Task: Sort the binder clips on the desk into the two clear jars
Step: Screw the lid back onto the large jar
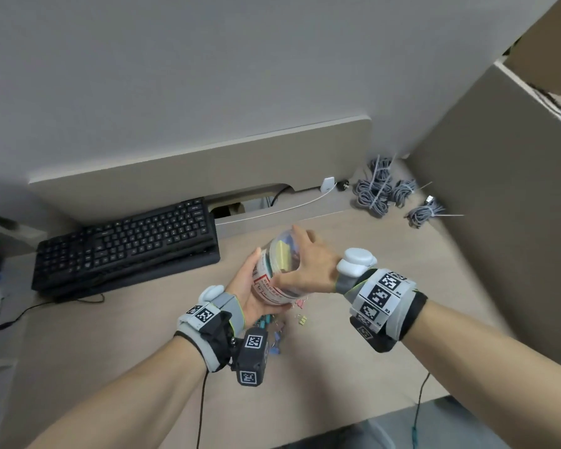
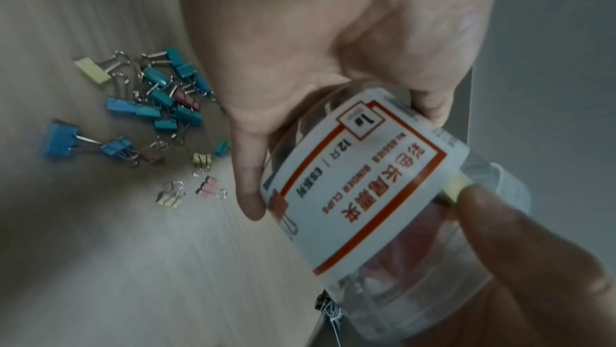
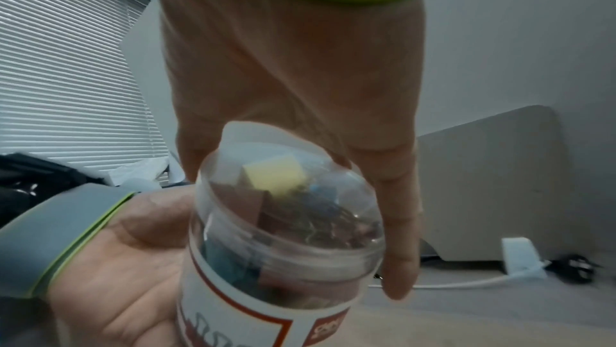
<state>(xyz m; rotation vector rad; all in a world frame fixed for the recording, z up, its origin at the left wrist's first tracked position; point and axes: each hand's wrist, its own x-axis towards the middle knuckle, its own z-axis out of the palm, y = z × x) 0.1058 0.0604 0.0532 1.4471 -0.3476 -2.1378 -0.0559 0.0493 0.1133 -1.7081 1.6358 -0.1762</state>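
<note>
Fingers of left hand (image 1: pixel 253 288) wrap the labelled clear jar (image 1: pixel 277 270) from below; right hand (image 1: pixel 308 264) grips its top end, jar tilted above the desk (image 1: pixel 353 367). Loose binder clips (image 2: pixel 150 105) lie on wood beneath. Keyboard (image 1: pixel 127 244) left, cable bundles (image 1: pixel 386 192) far right. Lid on or off: can't tell.

both forearms are being held out over the desk, each wrist being wrapped in a grey band with marker tags. the left hand (image 1: pixel 245 288) is being turned palm up, its fingers (image 2: pixel 248 189) and thumb being curled round the lower part of a jar (image 1: pixel 277 270). the right hand (image 1: pixel 306 265) is being laid over the upper end of the same jar, its fingers (image 3: pixel 398 242) being stretched down along the side.
</note>
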